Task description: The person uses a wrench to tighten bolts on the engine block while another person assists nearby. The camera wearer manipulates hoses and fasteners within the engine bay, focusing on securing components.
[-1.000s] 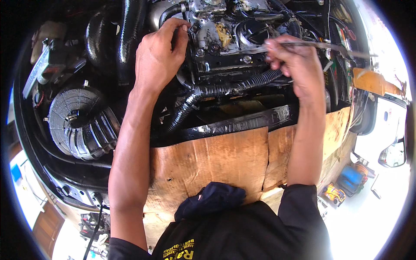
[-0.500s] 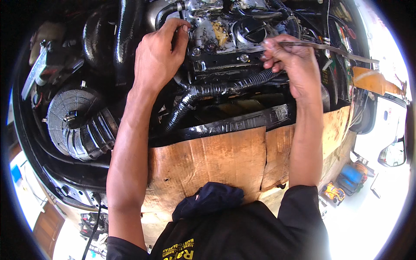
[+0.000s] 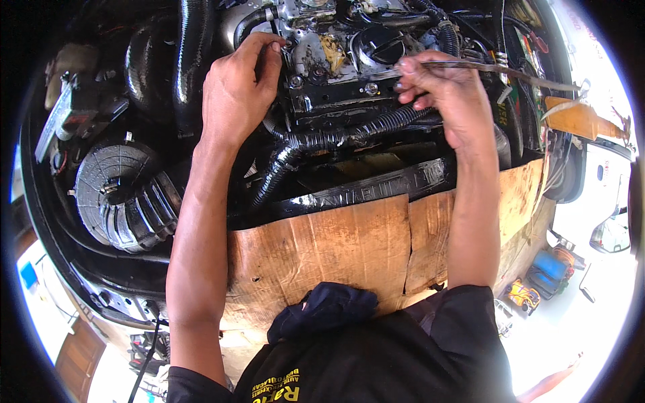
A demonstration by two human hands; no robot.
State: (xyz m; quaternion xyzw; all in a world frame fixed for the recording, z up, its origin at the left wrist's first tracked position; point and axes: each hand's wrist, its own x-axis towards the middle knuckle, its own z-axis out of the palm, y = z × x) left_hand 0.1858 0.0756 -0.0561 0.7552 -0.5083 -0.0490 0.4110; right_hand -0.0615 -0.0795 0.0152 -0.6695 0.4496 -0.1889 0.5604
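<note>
My right hand (image 3: 443,87) is closed round a long, thin, dark strip-like tool (image 3: 517,72), whose kind I cannot make out. One end reaches out to the right, and a thin part points left over the engine's top cover (image 3: 306,54). Close by sits the round black oil filler cap (image 3: 388,48). My left hand (image 3: 235,91) is at the cover's left edge, fingers curled and thumb near the index fingertip. Whatever lies between those fingertips, if anything, is hidden. Below both hands runs a black corrugated hose (image 3: 322,141).
Stained cardboard (image 3: 322,255) drapes over the car's front edge, with a dark cloth (image 3: 322,309) against it. A round black air cleaner housing (image 3: 114,188) sits left. An orange-brown piece (image 3: 571,119) stands at right. Blue equipment (image 3: 552,269) lies on the floor.
Both hands have shifted slightly left in the picture, and the tool remains in my right hand. The whole view has moved a little. A reddish, limb-like shape now shows at the lower right.
</note>
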